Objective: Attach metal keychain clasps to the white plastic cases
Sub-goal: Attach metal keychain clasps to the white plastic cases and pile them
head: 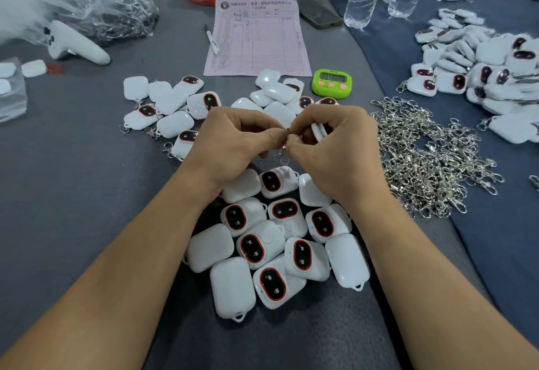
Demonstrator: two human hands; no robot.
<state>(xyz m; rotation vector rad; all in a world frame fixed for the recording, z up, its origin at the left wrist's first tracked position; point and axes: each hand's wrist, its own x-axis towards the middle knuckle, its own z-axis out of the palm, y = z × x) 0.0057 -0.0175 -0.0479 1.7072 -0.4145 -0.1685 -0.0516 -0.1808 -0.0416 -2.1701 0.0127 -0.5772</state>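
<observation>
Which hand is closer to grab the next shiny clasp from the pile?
Probably the right hand: the pile of clasps lies just beside it. The left hand is farther away. The left pinches a clasp; the right holds a case.

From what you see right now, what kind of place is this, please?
Probably a small assembly or packing workbench. Identical white cases lie in heaps, a pile of loose metal clasps sits beside them, and a printed form and a green timer suggest counted work.
</observation>
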